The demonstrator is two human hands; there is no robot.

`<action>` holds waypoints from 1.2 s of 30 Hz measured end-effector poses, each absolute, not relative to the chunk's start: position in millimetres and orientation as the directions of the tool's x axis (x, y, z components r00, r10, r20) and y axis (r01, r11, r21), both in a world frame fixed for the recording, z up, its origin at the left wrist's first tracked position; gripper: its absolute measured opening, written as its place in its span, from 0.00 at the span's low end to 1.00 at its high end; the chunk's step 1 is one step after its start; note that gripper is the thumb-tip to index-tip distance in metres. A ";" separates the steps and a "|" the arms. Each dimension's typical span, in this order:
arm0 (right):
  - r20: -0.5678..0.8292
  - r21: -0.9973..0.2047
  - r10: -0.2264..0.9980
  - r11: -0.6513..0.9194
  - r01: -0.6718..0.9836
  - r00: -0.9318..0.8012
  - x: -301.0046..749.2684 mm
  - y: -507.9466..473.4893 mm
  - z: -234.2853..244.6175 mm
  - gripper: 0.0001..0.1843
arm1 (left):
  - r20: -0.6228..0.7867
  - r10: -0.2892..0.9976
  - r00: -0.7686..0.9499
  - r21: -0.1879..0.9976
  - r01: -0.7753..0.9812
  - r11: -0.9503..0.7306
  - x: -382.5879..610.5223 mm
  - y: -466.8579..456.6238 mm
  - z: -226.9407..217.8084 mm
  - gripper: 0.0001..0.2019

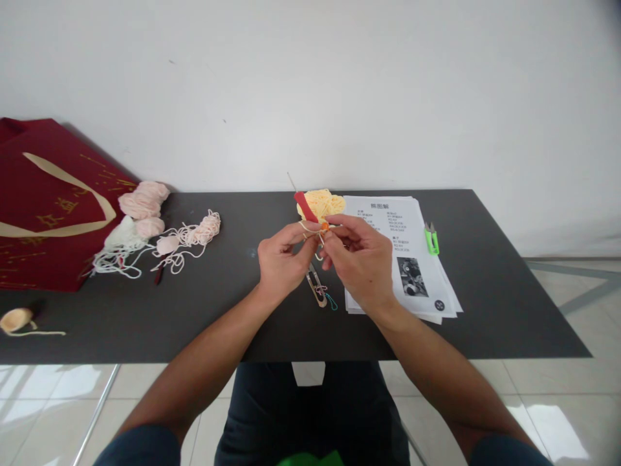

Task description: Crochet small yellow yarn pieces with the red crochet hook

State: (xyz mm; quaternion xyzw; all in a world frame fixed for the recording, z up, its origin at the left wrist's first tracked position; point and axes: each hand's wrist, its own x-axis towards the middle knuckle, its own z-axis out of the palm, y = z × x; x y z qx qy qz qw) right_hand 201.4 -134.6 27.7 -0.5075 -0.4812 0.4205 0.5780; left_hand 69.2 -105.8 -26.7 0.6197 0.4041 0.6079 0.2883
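My left hand point(286, 259) is closed in a pinch, with pale cream yarn point(310, 230) running across its index finger. Close against it, my right hand point(361, 259) pinches at a small orange piece point(325, 226); fingers partly cover it, so its kind is unclear. Behind the fingertips lies a bundle of yellow yarn point(327, 202). A red-handled tool point(306, 207) with a thin metal shaft slants over that bundle; whether a hand touches it I cannot tell. Below the hands, a metal safety-pin-like holder point(316, 286) with small coloured loops rests on the table.
Printed sheets point(373, 285) lie under my right forearm, with green thread snips point(431, 239) at their edge. To the left are pink yarn balls point(144, 199), tangled pale yarn point(206, 230) and a dark red bag point(43, 207). A cream roll point(17, 320) sits near the dark table's point(194, 323) front left.
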 end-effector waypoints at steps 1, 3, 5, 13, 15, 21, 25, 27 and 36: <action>0.117 -0.993 0.980 0.119 -0.003 0.164 202.8 -133.8 27.9 0.12 | 0.521 0.851 -0.064 0.848 0.150 -0.508 68.8 -105.3 -27.1 0.08; 0.094 -0.996 0.990 0.094 -0.003 0.105 206.0 -132.1 28.1 0.14 | 0.524 0.849 -0.061 0.846 0.149 -0.512 68.0 -104.4 -27.4 0.07; 0.081 -0.997 0.996 0.081 -0.004 0.048 208.9 -130.6 27.6 0.14 | 0.531 0.845 -0.058 0.842 0.146 -0.519 67.5 -103.5 -27.2 0.07; 0.022 -0.993 0.999 0.026 -0.117 0.029 210.6 -125.8 22.5 0.13 | 0.575 0.818 -0.018 0.797 0.239 -0.555 66.3 -101.5 -22.7 0.08; 0.016 -0.990 0.999 0.020 -0.140 0.032 210.6 -124.6 21.3 0.15 | 0.574 0.818 -0.023 0.797 0.245 -0.552 66.8 -101.4 -21.4 0.09; -0.014 -0.973 1.000 -0.015 -0.230 -0.008 209.9 -121.5 20.0 0.18 | 0.560 0.828 -0.014 0.808 0.228 -0.543 65.2 -98.8 -20.3 0.11; -0.056 -0.946 0.996 -0.074 -0.317 -0.067 211.7 -120.5 21.9 0.18 | 0.553 0.832 0.044 0.815 0.177 -0.552 61.7 -95.3 -21.1 0.16; -0.055 -0.932 0.993 -0.088 -0.350 -0.105 214.8 -120.0 22.8 0.18 | 0.552 0.831 0.067 0.821 0.130 -0.556 60.7 -93.8 -21.5 0.17; -0.079 -0.922 0.990 -0.118 -0.370 -0.118 222.5 -117.9 23.6 0.14 | 0.484 0.862 0.151 0.852 0.142 -0.504 58.0 -90.0 -22.0 0.10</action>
